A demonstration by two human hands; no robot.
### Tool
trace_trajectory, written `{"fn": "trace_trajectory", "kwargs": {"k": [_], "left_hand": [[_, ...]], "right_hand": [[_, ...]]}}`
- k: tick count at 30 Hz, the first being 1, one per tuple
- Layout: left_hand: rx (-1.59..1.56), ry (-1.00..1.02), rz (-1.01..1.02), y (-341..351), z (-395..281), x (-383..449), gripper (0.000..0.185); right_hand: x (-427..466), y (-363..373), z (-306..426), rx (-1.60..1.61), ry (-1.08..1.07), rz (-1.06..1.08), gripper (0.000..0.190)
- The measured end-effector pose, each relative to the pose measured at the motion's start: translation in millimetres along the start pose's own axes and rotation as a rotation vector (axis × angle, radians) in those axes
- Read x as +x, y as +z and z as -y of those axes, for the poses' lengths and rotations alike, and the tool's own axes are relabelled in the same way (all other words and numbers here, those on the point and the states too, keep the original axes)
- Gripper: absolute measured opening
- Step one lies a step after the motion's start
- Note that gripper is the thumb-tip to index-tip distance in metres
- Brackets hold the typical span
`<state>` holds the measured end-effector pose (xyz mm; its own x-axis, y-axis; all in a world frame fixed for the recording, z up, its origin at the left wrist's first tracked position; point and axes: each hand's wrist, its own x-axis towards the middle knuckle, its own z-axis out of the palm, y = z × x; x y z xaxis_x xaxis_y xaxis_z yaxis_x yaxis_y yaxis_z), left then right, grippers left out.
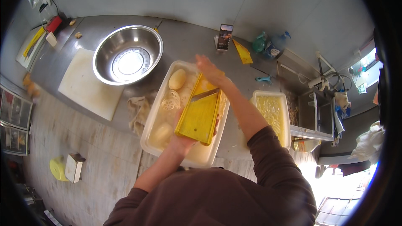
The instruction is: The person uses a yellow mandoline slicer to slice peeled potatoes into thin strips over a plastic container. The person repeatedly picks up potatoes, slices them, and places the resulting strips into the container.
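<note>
My left hand (183,141) grips the lower end of a yellow mandoline slicer (198,113), which lies tilted over a white plastic tub (147,138). Over the slicer's upper end, above its metal blade, my right hand (209,70) is stretched flat with its fingers extended; whether something lies under the palm is hidden. Cloudy liquid fills the tub. In it are a peeled, pale root piece (177,79), lotus root slices (171,100) with holes, and another pale piece (162,131) near the lower left.
A steel bowl (98,66) overlaps a white cutting board (78,81) at left. A cloth (138,113) lies beside the tub. Rightward are a tub of pale shreds (285,119), a blue-handled peeler (263,79), a second yellow slicer (242,51), a phone (225,37), spray bottles (274,48) and a sink (306,110).
</note>
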<state>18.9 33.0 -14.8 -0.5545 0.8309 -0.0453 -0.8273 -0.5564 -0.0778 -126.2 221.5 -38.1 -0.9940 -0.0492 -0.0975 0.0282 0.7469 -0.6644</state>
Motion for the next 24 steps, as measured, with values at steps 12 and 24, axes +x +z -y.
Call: {"fn": "trace_trajectory", "kwargs": {"k": [12,24], "left_hand": [[0.443,0.238,-0.331,-5.2,-5.0,-2.3,0.052],[0.854,0.462,-0.233,95.4,-55.2,-31.0,0.05]], "right_hand": [[-207.7,27.1,73.1,-0.003,-0.328,-0.187,0.065],[-127.7,14.9,2.9,-0.151,-0.382,-0.489,0.042]]}}
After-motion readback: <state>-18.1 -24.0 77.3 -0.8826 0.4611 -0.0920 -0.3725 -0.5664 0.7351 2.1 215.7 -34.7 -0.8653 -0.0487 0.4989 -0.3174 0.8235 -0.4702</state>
